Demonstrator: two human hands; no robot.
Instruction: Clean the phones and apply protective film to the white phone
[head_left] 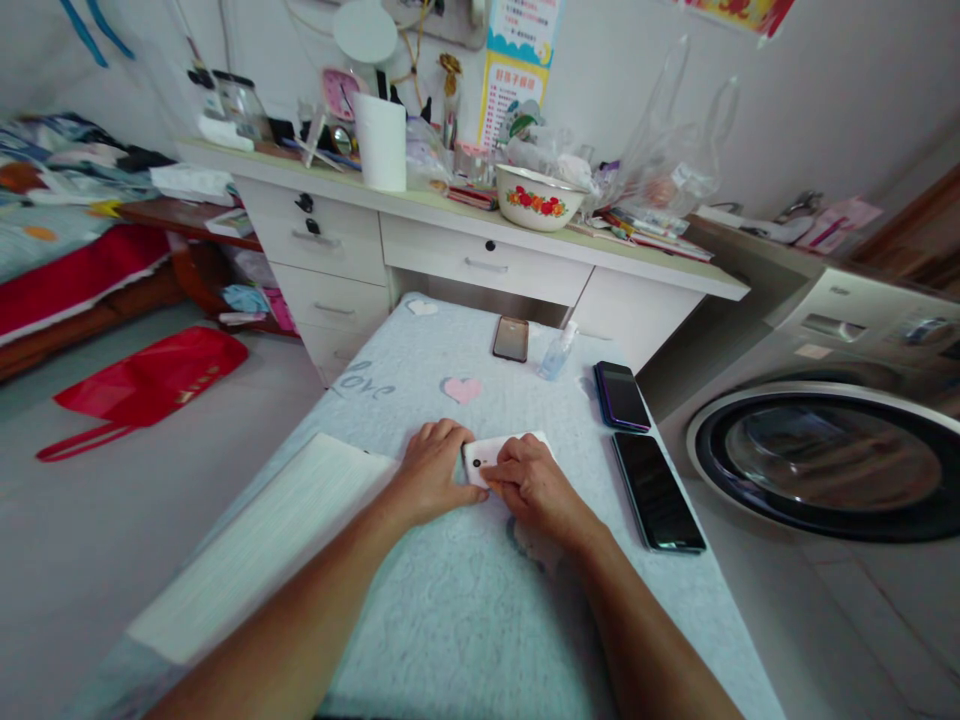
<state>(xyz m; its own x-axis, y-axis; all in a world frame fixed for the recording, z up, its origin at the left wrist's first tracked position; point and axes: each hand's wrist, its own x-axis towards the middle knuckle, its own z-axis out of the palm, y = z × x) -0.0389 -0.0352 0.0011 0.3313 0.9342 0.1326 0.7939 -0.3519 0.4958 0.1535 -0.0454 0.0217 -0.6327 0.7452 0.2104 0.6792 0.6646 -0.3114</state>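
Observation:
A white phone (474,458) lies back up on the cloth-covered table (450,620), its dark camera lens showing. My left hand (437,470) grips the phone's left end, thumb at the near edge and fingers at the far side. Over the phone's middle is my right hand (527,480), its fingers curled and pressed together, with a fingertip near the lens; anything small between those fingers is too small to make out. A brown phone case (511,339) and a clear spray bottle (556,353) stand farther back.
Two dark phones, one (622,396) behind the other (658,491), lie at the table's right edge. A long whitish board (262,550) is at the left. Beyond the table are a desk (450,225) with a floral bowl (540,197) and a washing machine (832,400).

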